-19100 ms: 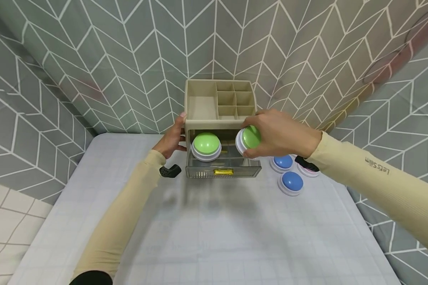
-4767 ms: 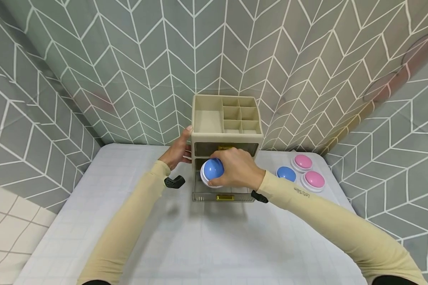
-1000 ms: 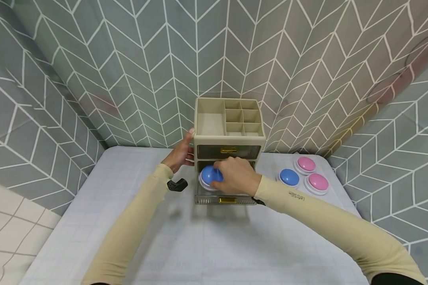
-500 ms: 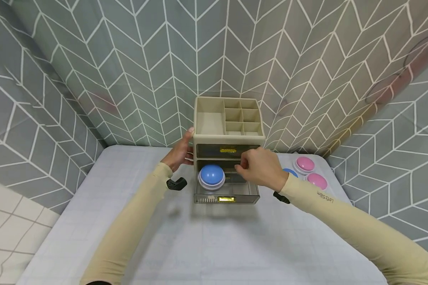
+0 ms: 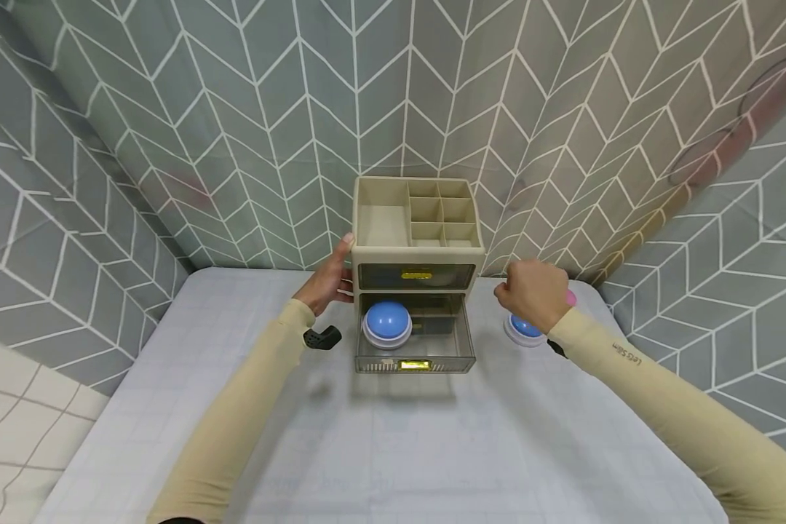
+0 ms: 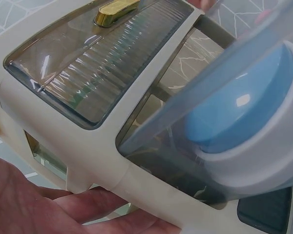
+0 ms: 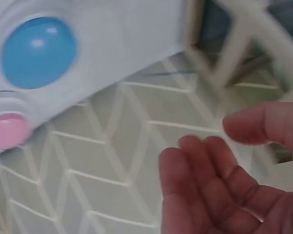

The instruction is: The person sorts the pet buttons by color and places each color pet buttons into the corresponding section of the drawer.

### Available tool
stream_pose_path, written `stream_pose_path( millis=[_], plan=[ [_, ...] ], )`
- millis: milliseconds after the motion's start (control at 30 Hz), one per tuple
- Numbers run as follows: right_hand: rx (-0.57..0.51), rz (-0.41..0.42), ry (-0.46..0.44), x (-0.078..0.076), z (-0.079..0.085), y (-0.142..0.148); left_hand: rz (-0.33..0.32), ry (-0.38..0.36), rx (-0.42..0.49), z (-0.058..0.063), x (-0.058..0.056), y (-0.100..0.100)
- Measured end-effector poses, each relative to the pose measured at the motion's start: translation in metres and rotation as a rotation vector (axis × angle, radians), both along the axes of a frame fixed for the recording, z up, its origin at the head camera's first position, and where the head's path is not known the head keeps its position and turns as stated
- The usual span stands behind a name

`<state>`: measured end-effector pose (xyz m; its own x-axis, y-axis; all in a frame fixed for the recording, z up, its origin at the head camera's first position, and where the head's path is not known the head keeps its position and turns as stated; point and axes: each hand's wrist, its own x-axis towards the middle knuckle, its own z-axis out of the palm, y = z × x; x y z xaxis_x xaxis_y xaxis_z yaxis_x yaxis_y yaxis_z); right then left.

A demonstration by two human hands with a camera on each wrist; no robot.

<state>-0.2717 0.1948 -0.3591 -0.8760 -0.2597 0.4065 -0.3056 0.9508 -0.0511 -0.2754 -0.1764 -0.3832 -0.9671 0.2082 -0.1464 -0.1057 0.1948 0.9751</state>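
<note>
A beige desktop organizer stands at the middle back, its lower clear drawer pulled out. One blue dome push button on a white base sits in the drawer's left half. My left hand rests against the organizer's left side, thumb at the top edge; the left wrist view shows fingers along the side wall. To the right of the organizer, my right hand is over the table, holding nothing, fingers loosely bent in the right wrist view. Below it lies another blue push button, partly hidden; a pink button peeks out behind.
The upper drawer is closed, with a gold handle. Divided compartments top the organizer. A white cloth covers the table; a patterned curtain hangs close behind it.
Earlier, green buttons were at the upper drawer, which is now closed. My right hand set the blue button in the lower drawer, let go and moved right. My left hand stays on the organizer.
</note>
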Motion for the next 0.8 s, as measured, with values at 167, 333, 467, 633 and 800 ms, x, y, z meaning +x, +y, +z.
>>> stream_pose_path(
  millis=[167, 333, 467, 633, 800],
  plan=[
    [0.082, -0.038, -0.103, -0.016, -0.017, 0.027, 0.003, 0.010, -0.018, 0.001, 0.000, -0.002],
    [0.156, -0.101, -0.285, -0.025, -0.033, 0.043, 0.015, 0.016, -0.021, -0.001, 0.002, -0.003],
    [0.185, -0.132, -0.402, -0.028, -0.048, 0.054, 0.016, 0.017, -0.013, -0.004, 0.003, -0.001],
    [0.147, -0.108, -0.452, -0.030, -0.064, 0.065, 0.009, 0.018, -0.017, -0.004, 0.002, 0.000],
    [0.070, -0.078, -0.507, -0.031, -0.080, 0.073, 0.006, 0.021, -0.016, -0.003, 0.001, 0.001]
  ],
)
